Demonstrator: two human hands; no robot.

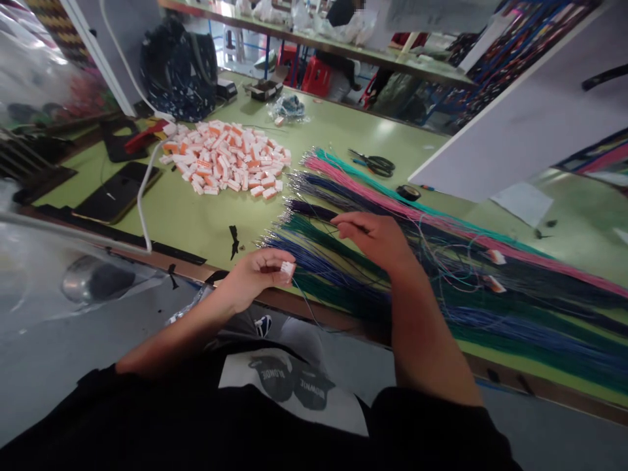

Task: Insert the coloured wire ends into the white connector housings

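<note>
My left hand (255, 275) is closed at the table's front edge, pinching a small white and orange connector housing (288, 269). A thin wire (308, 304) trails from the housing and hangs over the edge. Over the laid-out wires, my right hand (375, 239) is closed, thumb and index finger together at a thin dark wire; the exact grip is hard to make out. Under and beside it run a dark purple wire bundle (309, 209), a green bundle (314, 235) and a blue bundle (309, 258), their metal-tipped ends pointing left.
A heap of connector housings (230, 157) lies at the back left. Pink wires (353, 173), teal wires (343, 167), scissors (375, 162) and black tape (408, 192) lie behind my right hand. A phone (120, 191) rests at left; a white panel (520, 111) stands at right.
</note>
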